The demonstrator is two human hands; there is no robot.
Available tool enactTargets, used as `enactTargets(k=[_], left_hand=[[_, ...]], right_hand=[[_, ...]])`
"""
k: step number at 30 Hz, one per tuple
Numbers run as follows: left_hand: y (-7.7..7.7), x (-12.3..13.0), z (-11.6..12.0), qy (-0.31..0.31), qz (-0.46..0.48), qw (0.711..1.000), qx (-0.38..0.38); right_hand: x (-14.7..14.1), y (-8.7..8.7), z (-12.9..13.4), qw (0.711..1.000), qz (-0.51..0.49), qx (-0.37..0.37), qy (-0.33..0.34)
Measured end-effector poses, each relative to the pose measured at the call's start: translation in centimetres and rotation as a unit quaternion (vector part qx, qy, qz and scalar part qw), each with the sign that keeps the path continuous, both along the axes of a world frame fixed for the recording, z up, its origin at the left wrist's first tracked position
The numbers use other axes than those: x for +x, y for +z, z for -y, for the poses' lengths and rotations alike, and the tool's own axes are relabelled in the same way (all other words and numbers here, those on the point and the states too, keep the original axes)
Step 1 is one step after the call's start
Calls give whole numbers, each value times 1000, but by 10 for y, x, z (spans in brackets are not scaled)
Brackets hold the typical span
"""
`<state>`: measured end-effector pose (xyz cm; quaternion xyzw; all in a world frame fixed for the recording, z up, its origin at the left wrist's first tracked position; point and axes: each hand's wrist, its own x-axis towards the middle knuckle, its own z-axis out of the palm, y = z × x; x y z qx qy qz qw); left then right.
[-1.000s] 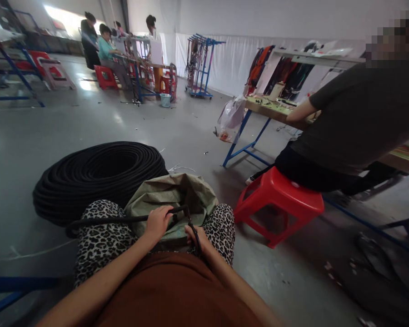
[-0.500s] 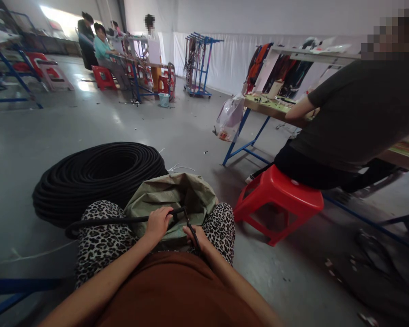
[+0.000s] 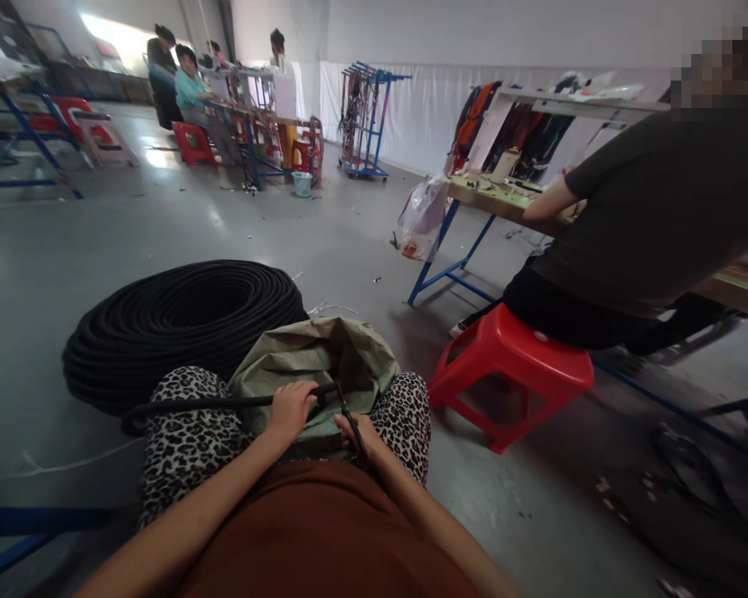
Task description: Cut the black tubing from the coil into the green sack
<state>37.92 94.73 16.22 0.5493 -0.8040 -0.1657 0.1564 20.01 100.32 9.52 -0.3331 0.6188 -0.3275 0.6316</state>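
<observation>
Black cord point(image 3: 209, 404) runs across my left knee, and my left hand point(image 3: 292, 409) is closed around it near its end. In my right hand point(image 3: 360, 435) is a pair of dark scissors point(image 3: 346, 415), closed in my grip. The blades reach up to the tip of the cord; whether they touch it I cannot tell. Below both hands a green woven sack point(image 3: 299, 349) stands open between my knees, its inside mostly in shadow. Beyond my left knee a large coil of black cord point(image 3: 180, 332) lies on the floor.
A person in a dark shirt sits at right on a red stool point(image 3: 511, 357), close by my right knee. Their workbench point(image 3: 479, 196) has a plastic bag point(image 3: 422, 212) hanging from its end. Farther back are a blue rack point(image 3: 374, 124) and several people. Blue metal bars point(image 3: 31, 522) lie at lower left.
The view has shifted very slightly. My hands, the cord and the scissors hold nearly the same positions.
</observation>
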Motion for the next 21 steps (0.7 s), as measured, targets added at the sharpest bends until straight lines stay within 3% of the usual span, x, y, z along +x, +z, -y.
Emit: enactTargets(k=[6,21], left_hand=[[1,-1,0,6,6,1000,5],[-1,0,0,4,6,1000,3]], right_hand=[[0,0,0,1000,18,3,5],[2,23,-1,1000,-5,22,-6]])
